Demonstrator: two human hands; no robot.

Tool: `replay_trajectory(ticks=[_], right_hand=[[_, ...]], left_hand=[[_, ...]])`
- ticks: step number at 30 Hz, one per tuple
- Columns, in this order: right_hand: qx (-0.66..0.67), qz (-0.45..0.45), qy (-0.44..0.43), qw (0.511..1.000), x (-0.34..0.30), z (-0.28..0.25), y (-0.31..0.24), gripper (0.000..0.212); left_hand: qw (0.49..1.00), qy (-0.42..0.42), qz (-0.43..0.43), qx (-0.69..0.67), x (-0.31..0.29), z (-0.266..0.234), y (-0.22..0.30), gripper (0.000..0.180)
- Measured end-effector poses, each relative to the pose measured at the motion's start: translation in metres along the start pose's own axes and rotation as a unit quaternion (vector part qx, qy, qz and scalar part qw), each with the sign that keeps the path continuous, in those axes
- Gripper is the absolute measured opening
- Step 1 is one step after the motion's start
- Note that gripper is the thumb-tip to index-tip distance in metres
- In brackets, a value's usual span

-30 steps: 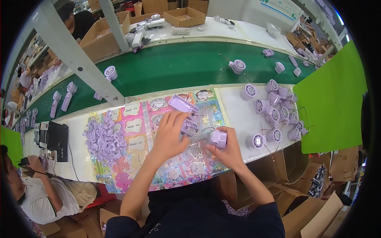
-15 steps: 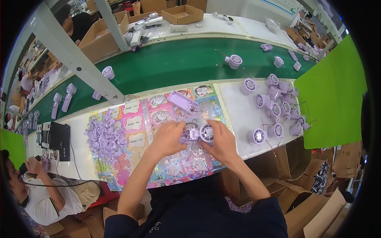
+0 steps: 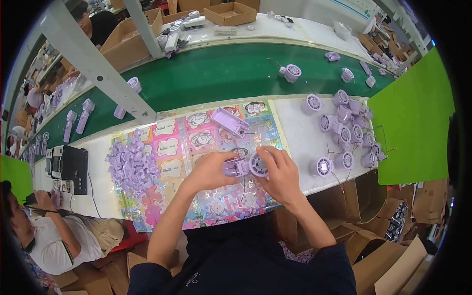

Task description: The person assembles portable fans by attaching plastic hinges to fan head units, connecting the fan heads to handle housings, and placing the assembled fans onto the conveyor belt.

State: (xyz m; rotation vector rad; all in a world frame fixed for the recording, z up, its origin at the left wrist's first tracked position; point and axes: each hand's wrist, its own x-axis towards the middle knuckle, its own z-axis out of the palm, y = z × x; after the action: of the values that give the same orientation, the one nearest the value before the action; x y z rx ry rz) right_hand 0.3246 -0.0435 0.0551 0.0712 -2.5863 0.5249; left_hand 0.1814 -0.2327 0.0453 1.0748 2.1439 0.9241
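Above a mat of colourful printed sheets (image 3: 172,184), both hands hold one lilac mini fan. My right hand (image 3: 284,177) has its fingers closed around the round, slotted fan head (image 3: 257,165). With thumb and fingers, my left hand (image 3: 210,172) pinches the fan's lilac neck piece (image 3: 237,167) from the left. A thin wire hangs below the fan. Beyond my hands lies a lilac handle shell (image 3: 230,122), its hollow side up, with a short wire at its right end. Left of my left hand, many small lilac plastic parts (image 3: 131,164) form a heap.
Several lilac fan heads (image 3: 344,132) with loose wires stand to the right, beside a green panel (image 3: 413,123). A green conveyor belt (image 3: 206,71) carries more fan parts. A metal post (image 3: 101,78), black box (image 3: 71,169) and cardboard boxes (image 3: 339,214) surround the bench. Another person (image 3: 59,236) works at left.
My right hand has shifted slightly right and its fingers curl more over the fan head. More of the neck piece shows between my hands. The whole view has moved a little.
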Motion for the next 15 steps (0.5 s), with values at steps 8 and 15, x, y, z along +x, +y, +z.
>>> replay_trajectory(ticks=[8,15], right_hand=[[-0.018,-0.017,-0.004,1.0,0.008,-0.006,-0.001,0.07],[0.007,-0.01,0.0,1.0,0.009,-0.011,0.001,0.069]], left_hand=[[0.994,0.042,-0.002,-0.1,0.003,0.009,-0.006,0.053],[0.993,0.03,0.002,-0.113,0.004,0.008,-0.001,0.053]])
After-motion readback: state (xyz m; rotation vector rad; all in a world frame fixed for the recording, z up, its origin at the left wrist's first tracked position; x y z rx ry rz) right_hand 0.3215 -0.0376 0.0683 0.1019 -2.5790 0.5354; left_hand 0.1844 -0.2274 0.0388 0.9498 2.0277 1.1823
